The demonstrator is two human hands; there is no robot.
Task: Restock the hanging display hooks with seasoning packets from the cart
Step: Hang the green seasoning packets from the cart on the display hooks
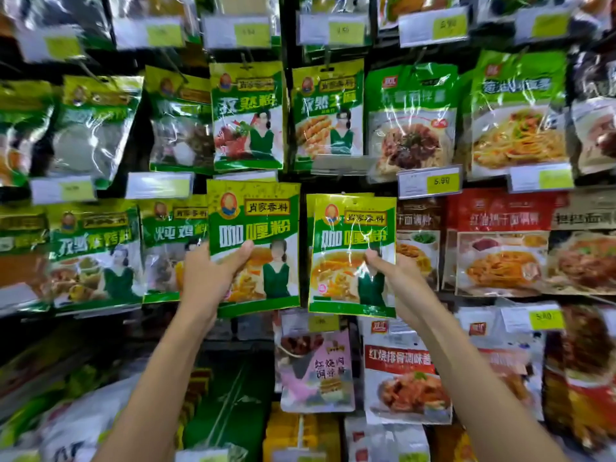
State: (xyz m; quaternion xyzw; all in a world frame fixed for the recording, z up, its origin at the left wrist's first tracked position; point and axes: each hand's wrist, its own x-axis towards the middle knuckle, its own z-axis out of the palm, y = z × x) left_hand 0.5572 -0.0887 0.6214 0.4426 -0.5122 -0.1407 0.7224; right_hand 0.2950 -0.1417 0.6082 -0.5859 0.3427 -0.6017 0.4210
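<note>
While both hands hold curry-powder packets up against the display, neither packet can be seen threaded on a hook, so I judge the restocking to be in the middle of a hanging step. Left of the yellow price tag and a little below it, the right hand pinches a thin stack of packets, thumb on the front and fingers behind. Further left of the tag, the left hand grips a single packet the same way. Rows above, below and right of the tag look well stocked. The hooks for the held packets are hidden behind them, and the hang holes are too small to make out. No cart is identifiable: far below and left of the tag lies only blurred packaging, cut off by the frame edge
</note>
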